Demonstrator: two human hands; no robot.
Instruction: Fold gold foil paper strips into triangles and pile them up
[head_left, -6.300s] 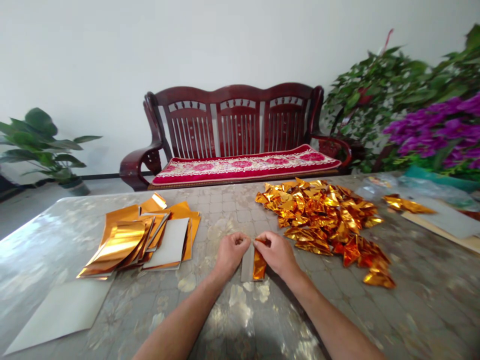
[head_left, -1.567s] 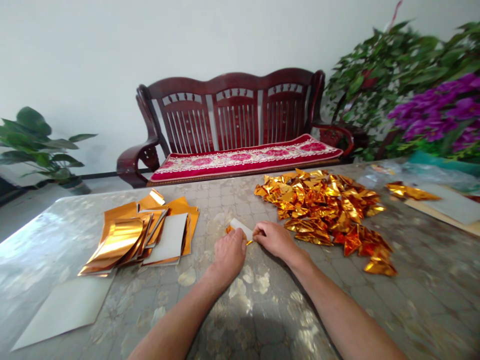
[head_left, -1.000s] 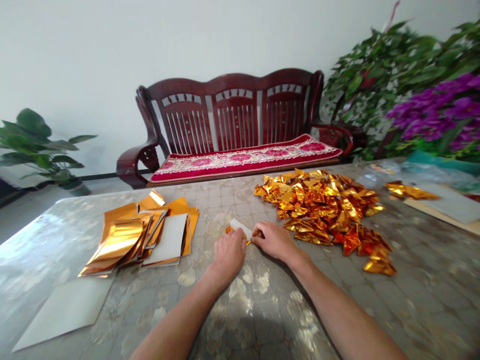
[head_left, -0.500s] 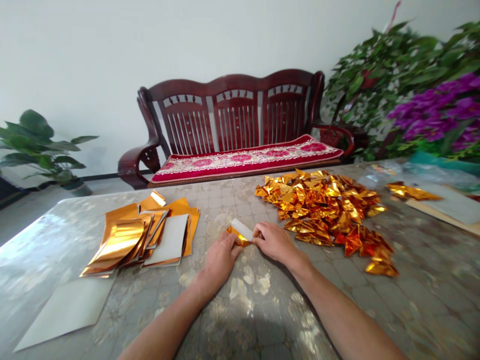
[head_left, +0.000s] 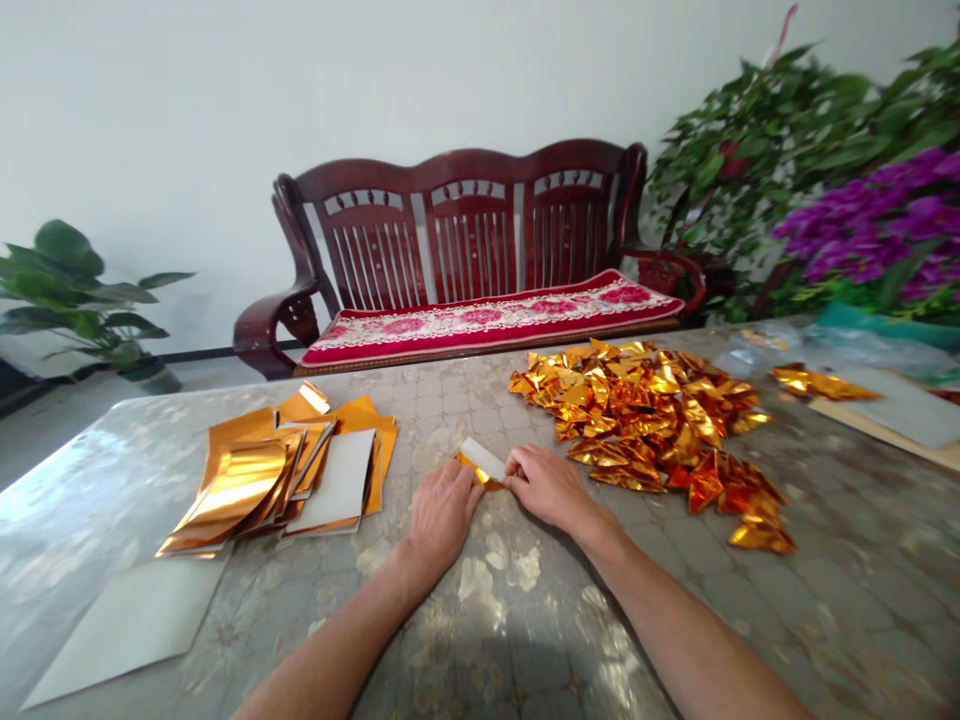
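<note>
Between my hands lies a small folded piece of gold foil (head_left: 471, 466) with a white strip (head_left: 483, 458) on top of it. My right hand (head_left: 544, 488) pinches the piece at its right end. My left hand (head_left: 442, 515) lies curled against its left side, and the fingers hide part of the foil. To the right, close to my right hand, sits a loose heap of folded gold foil triangles (head_left: 637, 420). A stack of flat gold foil sheets (head_left: 247, 480) with white card pieces lies to the left of my left hand.
Everything lies on a mottled grey tabletop (head_left: 525, 640). A white card (head_left: 124, 630) lies at the front left. At the far right are more foil (head_left: 821, 382) on pale card and a plastic bag (head_left: 862, 348). Behind the table stand a dark red wooden bench (head_left: 465, 260) and potted plants.
My left hand has shifted slightly left and now lies lower beside the foil, showing more gold under the white strip. The heap and stack have not visibly changed.
</note>
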